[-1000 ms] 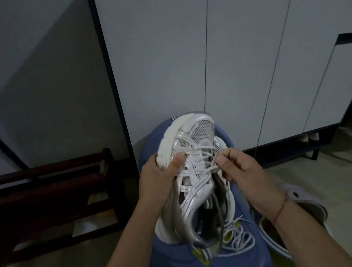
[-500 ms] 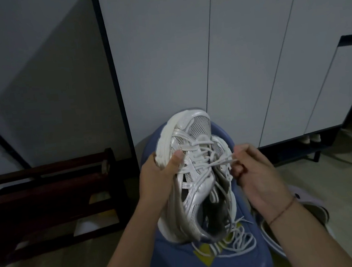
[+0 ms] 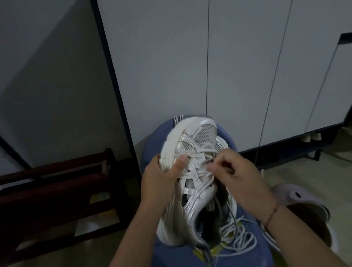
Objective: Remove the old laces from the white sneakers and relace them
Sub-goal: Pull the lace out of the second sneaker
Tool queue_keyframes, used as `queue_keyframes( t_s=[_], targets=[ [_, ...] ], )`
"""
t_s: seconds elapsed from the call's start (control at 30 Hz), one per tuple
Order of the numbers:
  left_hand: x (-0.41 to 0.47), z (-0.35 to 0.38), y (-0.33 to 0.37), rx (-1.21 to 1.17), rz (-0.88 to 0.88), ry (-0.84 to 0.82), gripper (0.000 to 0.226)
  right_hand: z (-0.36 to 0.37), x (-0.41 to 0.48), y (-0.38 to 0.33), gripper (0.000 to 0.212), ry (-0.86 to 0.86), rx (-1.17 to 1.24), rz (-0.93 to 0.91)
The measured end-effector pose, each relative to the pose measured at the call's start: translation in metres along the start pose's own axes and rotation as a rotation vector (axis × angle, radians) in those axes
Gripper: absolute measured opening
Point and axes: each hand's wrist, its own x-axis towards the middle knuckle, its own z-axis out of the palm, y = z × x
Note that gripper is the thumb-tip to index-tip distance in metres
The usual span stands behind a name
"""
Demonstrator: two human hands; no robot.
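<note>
1. Blue stool (image 3: 178, 260) – the reference piece, low in the middle of the view, its seat partly covered by what is listed below.
2. White sneaker (image 3: 200, 197) – held just above the blue stool, toe pointing away from the person and the opening towards them. The silver-white upper faces up.
3. Left hand (image 3: 160, 184) – at the stool's left side, gripping the sneaker at the forefoot. The thumb lies across the upper and the other fingers wrap round the sole edge, a firm closed hold.
4. Right hand (image 3: 239, 179) – above the stool's right half, fingers curled and fingertips drawn together on the lace at the middle crossings. Blur hides which strand they pinch.
5. Lace (image 3: 208, 151) – white, threaded across the sneaker's front eyelets.
6. Loose lace (image 3: 239, 238) – a white tangle lying on the stool's seat, near edge, right of the sneaker's heel.
7. Bracelet (image 3: 271, 215) – a thin cord on the right wrist, over the stool's right edge.
8. Cabinet (image 3: 250, 61) – pale flat doors in a dark frame, directly behind the stool.
9. Wooden rack (image 3: 48, 199) – dark, low, on the floor left of the stool.
10. Lilac clog (image 3: 295, 195) – on the floor just right of the stool.
</note>
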Motion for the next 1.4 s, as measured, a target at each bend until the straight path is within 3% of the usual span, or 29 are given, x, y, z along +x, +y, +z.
queue_keyframes(
  t_s=[0.1,0.17,0.27,0.37,0.5,0.6,0.73,0.83,0.93,1.1,1.23,1.4],
  targets=[
    [0.003,-0.003,-0.001,-0.061,-0.020,0.015,0.023,-0.017,0.007,0.006,0.026,0.298,0.372,0.209],
    [0.004,-0.006,-0.001,-0.058,-0.022,0.039,0.022,-0.028,0.010,0.015,0.029,0.394,0.400,0.285],
    [0.003,-0.005,-0.001,-0.032,-0.010,0.038,0.017,-0.027,0.007,0.019,0.019,0.232,0.097,0.238],
    [0.003,-0.005,-0.002,0.002,-0.008,0.036,0.021,-0.015,0.002,0.006,0.009,0.046,-0.025,0.081],
    [0.004,-0.004,-0.003,-0.005,-0.016,0.043,0.025,0.000,-0.001,0.003,0.024,-0.092,-0.233,-0.051],
    [0.003,-0.005,-0.003,0.013,-0.023,0.046,0.025,0.004,-0.001,0.002,0.023,-0.042,-0.136,-0.062],
    [0.006,-0.011,-0.004,-0.005,-0.043,0.048,0.029,-0.024,0.006,0.006,0.027,0.192,0.140,0.108],
    [0.006,-0.013,-0.004,-0.015,-0.037,0.053,0.041,-0.031,0.006,0.008,0.017,0.030,0.085,0.142],
    [0.005,-0.009,-0.003,0.023,-0.032,0.042,0.031,-0.011,-0.001,0.003,0.030,-0.103,0.004,0.108],
    [0.003,-0.002,-0.004,0.060,-0.022,0.015,0.029,0.003,0.000,0.007,0.034,-0.068,-0.296,-0.047],
    [0.003,-0.002,-0.005,0.061,-0.018,0.007,0.031,0.007,-0.001,0.004,0.033,-0.085,-0.183,-0.074],
    [0.004,-0.008,0.000,-0.052,-0.040,0.043,0.021,-0.018,0.006,0.007,0.027,0.269,0.012,0.082]
  ],
)
